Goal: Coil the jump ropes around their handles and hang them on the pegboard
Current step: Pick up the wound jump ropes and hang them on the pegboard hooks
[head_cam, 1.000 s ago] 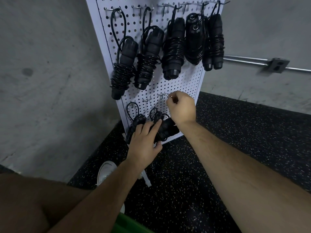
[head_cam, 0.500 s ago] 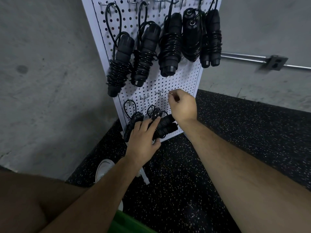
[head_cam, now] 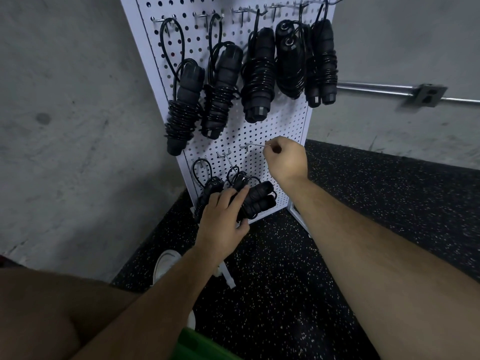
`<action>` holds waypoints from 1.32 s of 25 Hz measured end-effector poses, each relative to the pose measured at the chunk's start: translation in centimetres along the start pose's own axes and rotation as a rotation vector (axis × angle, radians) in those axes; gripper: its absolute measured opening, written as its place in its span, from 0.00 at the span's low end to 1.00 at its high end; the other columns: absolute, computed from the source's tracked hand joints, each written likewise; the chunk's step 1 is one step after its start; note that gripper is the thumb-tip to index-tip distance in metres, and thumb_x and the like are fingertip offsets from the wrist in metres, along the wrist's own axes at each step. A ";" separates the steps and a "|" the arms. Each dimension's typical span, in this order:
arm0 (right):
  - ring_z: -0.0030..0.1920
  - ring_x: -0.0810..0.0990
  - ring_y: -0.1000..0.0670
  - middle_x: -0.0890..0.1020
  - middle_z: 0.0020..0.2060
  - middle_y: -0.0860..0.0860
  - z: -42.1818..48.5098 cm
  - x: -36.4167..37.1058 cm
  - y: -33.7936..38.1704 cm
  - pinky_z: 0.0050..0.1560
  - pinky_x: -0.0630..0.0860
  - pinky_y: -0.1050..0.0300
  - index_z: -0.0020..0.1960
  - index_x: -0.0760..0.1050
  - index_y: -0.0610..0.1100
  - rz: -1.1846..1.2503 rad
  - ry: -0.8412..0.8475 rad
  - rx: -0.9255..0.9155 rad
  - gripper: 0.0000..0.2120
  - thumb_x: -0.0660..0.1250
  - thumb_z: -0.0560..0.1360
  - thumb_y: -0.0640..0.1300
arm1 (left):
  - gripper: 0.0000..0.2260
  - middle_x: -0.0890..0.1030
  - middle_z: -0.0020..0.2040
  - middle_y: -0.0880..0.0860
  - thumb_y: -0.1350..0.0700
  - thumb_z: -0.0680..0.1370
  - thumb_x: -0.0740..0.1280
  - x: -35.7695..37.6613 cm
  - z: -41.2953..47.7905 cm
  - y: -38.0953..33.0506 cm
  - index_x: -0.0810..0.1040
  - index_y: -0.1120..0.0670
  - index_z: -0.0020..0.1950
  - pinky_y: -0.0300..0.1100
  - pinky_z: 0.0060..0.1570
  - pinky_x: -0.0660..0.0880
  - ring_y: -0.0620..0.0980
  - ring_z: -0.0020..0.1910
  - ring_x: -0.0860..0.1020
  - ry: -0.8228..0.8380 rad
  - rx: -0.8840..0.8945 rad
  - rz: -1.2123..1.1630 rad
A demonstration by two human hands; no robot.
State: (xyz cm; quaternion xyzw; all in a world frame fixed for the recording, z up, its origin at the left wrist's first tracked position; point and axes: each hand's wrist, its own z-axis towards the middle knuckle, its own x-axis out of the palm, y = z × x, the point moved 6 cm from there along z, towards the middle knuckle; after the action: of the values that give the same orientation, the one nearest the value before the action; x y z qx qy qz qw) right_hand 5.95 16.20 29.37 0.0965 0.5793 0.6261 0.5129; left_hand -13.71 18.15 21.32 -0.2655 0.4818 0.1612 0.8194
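- Left hand (head_cam: 220, 219) and right hand (head_cam: 285, 159): bare, no gloves or rings showing.
- Left forearm (head_cam: 155, 294) and right forearm (head_cam: 376, 255): unsleeved to the frame edge.
- White shoe (head_cam: 166, 265), smooth rounded toe.
- Thigh (head_cam: 52, 313): uncovered.

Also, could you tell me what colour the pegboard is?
The pegboard is white with round holes, seen best in the head view.

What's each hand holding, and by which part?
The right hand pinches the free tip of a metal peg hook; left hand grips the coiled jump rope around its handles.

One head-worn view (wide-angle), looking forward and down; near the pegboard (head_cam: 280, 120), facing its front.
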 end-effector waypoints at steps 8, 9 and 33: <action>0.39 0.79 0.50 0.81 0.38 0.50 -0.9 0.8 0.6 0.38 0.75 0.58 0.47 0.81 0.40 -0.046 0.011 -0.103 0.07 0.66 0.77 0.42 | 0.33 0.71 0.68 0.54 0.51 0.75 0.71 0.3 0.4 0.1 0.65 0.52 0.79 0.55 0.60 0.75 0.57 0.64 0.69 -0.013 -0.010 -0.018; 0.39 0.78 0.50 0.81 0.38 0.50 -0.9 0.9 0.5 0.37 0.74 0.58 0.47 0.80 0.40 -0.055 0.017 -0.109 0.07 0.66 0.77 0.42 | 0.33 0.71 0.68 0.53 0.51 0.76 0.71 0.5 0.2 0.1 0.65 0.52 0.79 0.56 0.60 0.75 0.57 0.64 0.69 -0.012 -0.009 -0.020; 0.46 0.80 0.54 0.83 0.44 0.54 -2.7 1.3 -2.6 0.52 0.80 0.55 0.50 0.82 0.45 -0.053 0.093 -0.068 0.06 0.67 0.78 0.45 | 0.33 0.71 0.68 0.53 0.51 0.76 0.70 -0.1 0.8 -0.3 0.64 0.51 0.80 0.54 0.61 0.74 0.57 0.64 0.69 0.018 -0.029 0.007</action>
State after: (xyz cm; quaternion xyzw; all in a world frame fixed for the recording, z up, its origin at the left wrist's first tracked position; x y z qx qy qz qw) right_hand 4.84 14.95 25.77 0.0343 0.5832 0.6354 0.5050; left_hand -13.09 18.40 21.81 -0.2768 0.4877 0.1688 0.8106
